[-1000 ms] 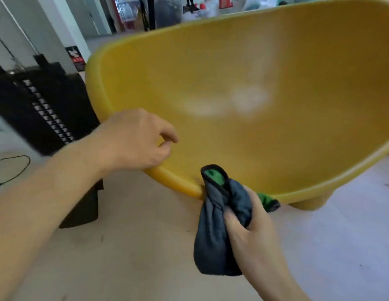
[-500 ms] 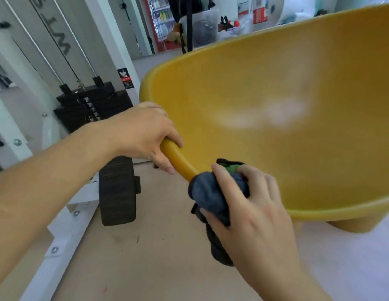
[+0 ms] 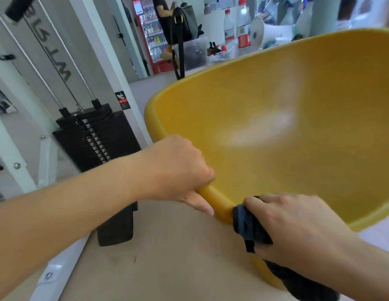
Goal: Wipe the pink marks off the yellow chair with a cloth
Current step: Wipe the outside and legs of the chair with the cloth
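Right hand [image 3: 297, 227] grips dark cloth [image 3: 246, 224], pressing it on chair [image 3: 276, 109] rim, near edge. Left hand [image 3: 176, 170] just beside it, fingers curled round the rim. Pale smear on seat inside; pink marks not discernible. Weight stack [image 3: 96, 135] behind, left.

A black weight stack [image 3: 96, 135] stands at the left by a white machine frame [image 3: 106, 61] — far behind, a red drinks cooler [image 3: 150, 33], a clear bin [image 3: 194, 53] and water bottles [image 3: 243, 27] to its right
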